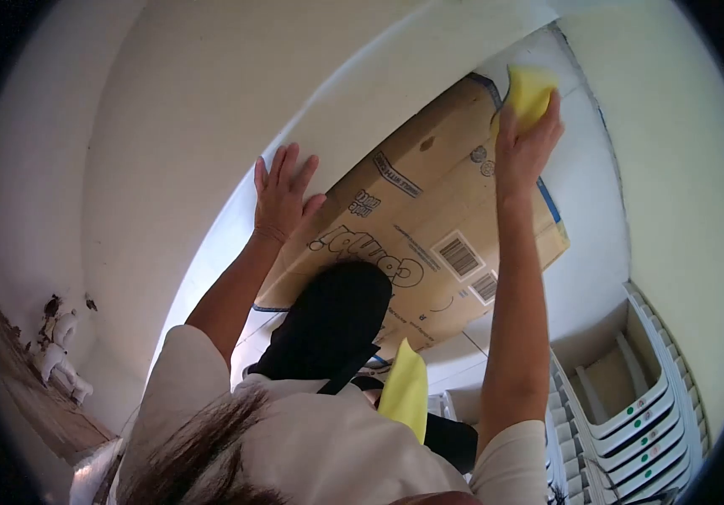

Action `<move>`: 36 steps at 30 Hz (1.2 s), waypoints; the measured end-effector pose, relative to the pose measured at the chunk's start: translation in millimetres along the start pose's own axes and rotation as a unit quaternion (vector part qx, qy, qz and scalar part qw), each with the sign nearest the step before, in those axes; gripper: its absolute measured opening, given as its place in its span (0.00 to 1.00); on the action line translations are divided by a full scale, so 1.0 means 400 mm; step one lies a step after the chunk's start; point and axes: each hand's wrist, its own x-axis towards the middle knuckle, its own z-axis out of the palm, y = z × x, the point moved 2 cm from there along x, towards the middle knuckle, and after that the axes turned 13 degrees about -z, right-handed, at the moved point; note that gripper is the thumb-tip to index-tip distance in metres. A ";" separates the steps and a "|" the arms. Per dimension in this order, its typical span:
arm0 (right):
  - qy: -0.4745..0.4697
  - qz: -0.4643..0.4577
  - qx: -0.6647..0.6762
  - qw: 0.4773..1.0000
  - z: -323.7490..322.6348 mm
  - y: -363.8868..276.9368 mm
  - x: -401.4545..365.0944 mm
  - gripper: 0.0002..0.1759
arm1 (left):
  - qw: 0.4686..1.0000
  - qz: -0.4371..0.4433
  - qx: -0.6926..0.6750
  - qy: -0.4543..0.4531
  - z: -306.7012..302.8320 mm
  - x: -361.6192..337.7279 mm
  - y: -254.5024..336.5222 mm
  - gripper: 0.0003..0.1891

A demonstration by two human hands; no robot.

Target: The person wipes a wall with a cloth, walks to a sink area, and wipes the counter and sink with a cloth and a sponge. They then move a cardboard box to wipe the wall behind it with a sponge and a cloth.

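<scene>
My left hand (282,192) lies with its fingers spread against the pale wall (294,67), close to the edge of a flat cardboard box (429,202). Bunched in my right hand (528,151) is a yellow cloth (532,88), slightly blurred, at the far end of the cardboard near the corner of the walls. Printed words, barcodes and logos cover the cardboard, which lies on the white tiled floor (585,168). Another yellow cloth (405,389) rests across my lap. My knee in black hides part of the printing.
A stack of plastic stools (644,421) with coloured dots stands at the lower right, beside a greenish wall (673,126). At the left, a small white figurine (63,358) sits by a brown wooden surface (34,396). A dark object shows at the right edge.
</scene>
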 end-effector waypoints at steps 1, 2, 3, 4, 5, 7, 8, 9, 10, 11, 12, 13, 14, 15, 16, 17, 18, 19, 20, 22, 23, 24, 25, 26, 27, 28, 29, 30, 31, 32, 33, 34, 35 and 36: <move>0.011 -0.024 0.003 1.000 0.029 0.006 0.051 0.34 | 1.000 -0.003 -0.005 -0.007 -0.005 0.002 0.001 0.32; 0.009 -0.028 0.002 1.000 0.062 0.008 0.092 0.34 | 1.000 -0.006 -0.013 -0.011 -0.010 0.007 0.002 0.32; -0.003 -0.046 -0.035 0.998 0.095 0.006 0.138 0.33 | 1.000 -0.009 -0.021 -0.006 -0.010 0.008 -0.002 0.32; -0.013 -0.069 -0.075 0.995 0.130 0.008 0.186 0.32 | 0.999 0.000 -0.036 -0.007 -0.009 0.006 -0.007 0.33; -0.016 -0.094 -0.108 0.990 0.180 0.016 0.220 0.32 | 0.999 0.010 -0.052 -0.006 -0.008 0.005 -0.011 0.33; -0.053 -0.122 -0.180 0.975 0.265 0.015 0.251 0.32 | 0.997 0.002 -0.079 -0.006 -0.006 0.004 -0.015 0.33; -0.076 -0.107 -0.198 0.971 0.292 -0.012 0.263 0.32 | 0.996 -0.003 -0.091 -0.017 -0.003 0.005 -0.019 0.32; -0.058 -0.093 -0.189 0.976 0.314 -0.030 0.270 0.32 | 0.994 -0.005 -0.108 -0.006 -0.008 0.006 -0.021 0.32; -0.039 -0.082 -0.191 0.977 0.334 -0.035 0.271 0.31 | 0.993 -0.013 -0.116 -0.021 -0.014 0.005 -0.023 0.31; -0.047 -0.053 -0.194 0.978 0.339 -0.048 0.270 0.31 | 0.991 -0.018 -0.124 -0.037 -0.018 0.007 -0.021 0.30; -0.044 -0.064 -0.205 0.976 0.341 -0.053 0.277 0.31 | 0.990 -0.017 -0.139 -0.030 -0.019 0.014 -0.019 0.30; -0.067 -0.051 -0.205 0.975 0.343 -0.052 0.283 0.31 | 0.991 -0.018 -0.133 -0.029 -0.022 0.020 -0.019 0.28; -0.093 -0.036 -0.203 0.974 0.341 -0.057 0.281 0.32 | 0.991 -0.021 -0.125 -0.031 -0.030 0.016 -0.021 0.25; -0.090 -0.045 -0.210 0.973 0.335 -0.065 0.279 0.32 | 0.990 -0.021 -0.134 -0.024 -0.038 0.010 -0.023 0.25; -0.098 -0.044 -0.209 0.972 0.334 -0.070 0.281 0.33 | 0.988 -0.027 -0.150 -0.010 -0.043 0.014 -0.028 0.25; -0.107 -0.042 -0.210 0.971 0.336 -0.069 0.287 0.33 | 0.985 -0.032 -0.168 0.002 -0.045 0.026 -0.026 0.25; -0.105 -0.048 -0.220 0.969 0.337 -0.068 0.294 0.33 | 0.983 -0.030 -0.178 0.006 -0.056 0.062 -0.020 0.25; -0.115 -0.034 -0.217 0.969 0.337 -0.067 0.295 0.34 | 0.973 -0.085 -0.209 0.056 -0.082 0.107 -0.023 0.24; -0.127 -0.021 -0.210 0.969 0.338 -0.067 0.292 0.35 | 0.955 -0.145 -0.235 0.104 -0.106 0.150 -0.031 0.23; -0.146 -0.016 -0.208 0.967 0.337 -0.063 0.283 0.35 | 0.926 -0.196 -0.265 0.184 -0.150 0.263 -0.058 0.23; -0.127 -0.025 -0.205 0.970 0.341 -0.059 0.282 0.35 | 0.912 -0.227 -0.258 0.225 -0.172 0.324 -0.069 0.24; -0.108 -0.032 -0.202 0.973 0.348 -0.064 0.282 0.35 | 0.895 -0.256 -0.249 0.266 -0.189 0.375 -0.090 0.24; -0.111 -0.040 -0.189 0.975 0.352 -0.075 0.283 0.35 | 0.893 -0.267 -0.240 0.272 -0.186 0.415 -0.121 0.24; -0.111 -0.042 -0.189 0.975 0.345 -0.075 0.287 0.35 | 0.883 -0.309 -0.207 0.287 -0.177 0.449 -0.141 0.25; -0.110 -0.042 -0.194 0.974 0.341 -0.073 0.289 0.35 | 0.872 -0.346 -0.177 0.298 -0.177 0.463 -0.147 0.25; -0.111 -0.046 -0.194 0.974 0.350 -0.074 0.292 0.35 | 0.870 -0.350 -0.179 0.299 -0.176 0.466 -0.150 0.25; -0.109 -0.057 -0.202 0.972 0.352 -0.071 0.289 0.34 | 0.883 -0.347 -0.152 0.278 -0.175 0.467 -0.144 0.26; -0.108 -0.063 -0.212 0.969 0.346 -0.063 0.281 0.33 | 0.897 -0.340 -0.125 0.253 -0.176 0.467 -0.134 0.26; -0.111 -0.059 -0.217 0.968 0.337 -0.045 0.273 0.33 | 0.899 -0.336 -0.128 0.248 -0.176 0.463 -0.132 0.26; -0.109 -0.038 -0.119 0.986 0.326 -0.010 0.278 0.32 | 0.898 -0.335 -0.140 0.248 -0.177 0.467 -0.125 0.26; -0.103 -0.021 -0.017 0.994 0.327 0.012 0.297 0.31 | 0.894 -0.337 -0.152 0.254 -0.177 0.477 -0.132 0.25; -0.103 -0.021 -0.020 0.994 0.315 0.018 0.328 0.31 | 0.894 -0.336 -0.155 0.253 -0.178 0.481 -0.134 0.25; -0.041 -0.001 -0.003 0.999 0.296 0.030 0.363 0.31 | 0.898 -0.331 -0.140 0.256 -0.178 0.479 -0.135 0.24; 0.020 0.022 0.013 0.999 0.286 0.044 0.392 0.30 | 0.902 -0.324 -0.125 0.257 -0.176 0.476 -0.134 0.23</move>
